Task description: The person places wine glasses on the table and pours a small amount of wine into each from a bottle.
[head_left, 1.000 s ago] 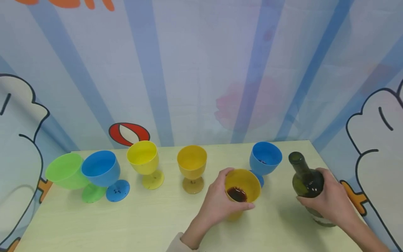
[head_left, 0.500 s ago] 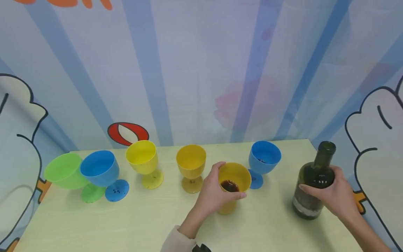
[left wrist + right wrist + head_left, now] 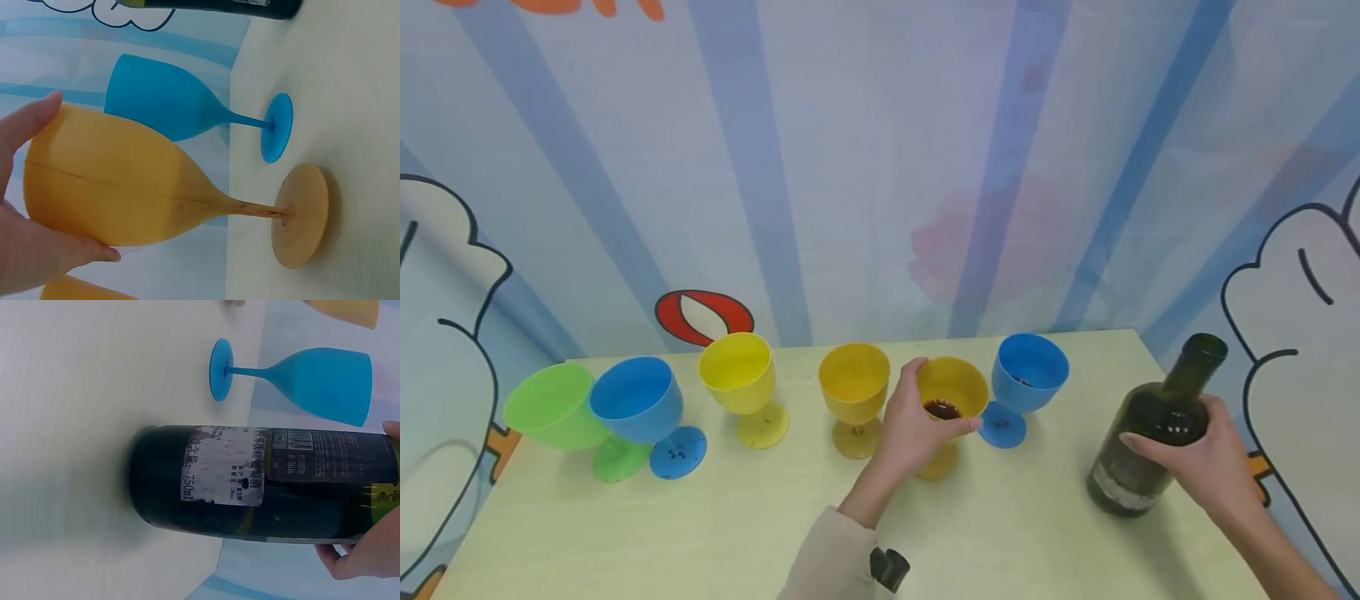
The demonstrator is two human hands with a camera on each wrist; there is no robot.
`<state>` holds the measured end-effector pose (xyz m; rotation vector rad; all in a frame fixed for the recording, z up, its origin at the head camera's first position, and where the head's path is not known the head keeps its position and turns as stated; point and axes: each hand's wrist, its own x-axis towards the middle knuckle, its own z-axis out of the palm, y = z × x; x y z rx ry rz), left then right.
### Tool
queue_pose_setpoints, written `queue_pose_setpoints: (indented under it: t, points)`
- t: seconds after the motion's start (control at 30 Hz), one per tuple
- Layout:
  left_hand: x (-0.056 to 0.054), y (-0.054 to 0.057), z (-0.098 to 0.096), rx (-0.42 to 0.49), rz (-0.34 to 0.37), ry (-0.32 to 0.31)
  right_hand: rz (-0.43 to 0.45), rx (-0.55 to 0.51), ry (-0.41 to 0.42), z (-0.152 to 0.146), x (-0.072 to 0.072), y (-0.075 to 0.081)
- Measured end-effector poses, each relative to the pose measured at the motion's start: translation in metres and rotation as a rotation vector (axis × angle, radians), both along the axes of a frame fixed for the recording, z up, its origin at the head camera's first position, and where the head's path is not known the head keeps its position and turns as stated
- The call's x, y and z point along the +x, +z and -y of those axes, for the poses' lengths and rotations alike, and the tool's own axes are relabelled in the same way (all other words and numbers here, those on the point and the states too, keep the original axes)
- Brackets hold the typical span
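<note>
My left hand (image 3: 913, 425) grips the bowl of an amber goblet (image 3: 964, 385) from the left, thumb on the near side. Dark red liquid lies in the bottom of that bowl. In the left wrist view the goblet's round foot (image 3: 301, 215) is right at the tabletop. On the right, my right hand (image 3: 1198, 458) holds a dark green wine bottle (image 3: 1138, 442) around its upper body. Its neck is uncapped and leans right. The right wrist view shows the bottle's white label (image 3: 222, 465) and its base close to the table. A blue goblet (image 3: 1030, 375) stands just right of the held goblet.
Along the back of the pale table (image 3: 700, 533) stand another amber goblet (image 3: 854, 383), a yellow goblet (image 3: 737, 375), a second blue goblet (image 3: 638, 404) and a green goblet (image 3: 553, 408). Behind them hangs a striped cartoon backdrop (image 3: 865, 183).
The left hand has moved the amber goblet back and slightly left, between the other amber goblet and the blue one. The bottle's neck has swung from leaning left to leaning right.
</note>
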<state>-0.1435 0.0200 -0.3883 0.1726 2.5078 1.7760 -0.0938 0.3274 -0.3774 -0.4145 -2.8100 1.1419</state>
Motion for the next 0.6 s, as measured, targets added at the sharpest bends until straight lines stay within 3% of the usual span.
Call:
queue_pose_setpoints:
  t: [0.6]
  points:
    - [-0.025,-0.006,-0.008,-0.018,0.005,0.054,-0.003,0.021,-0.032,-0.003,0.005,-0.002]
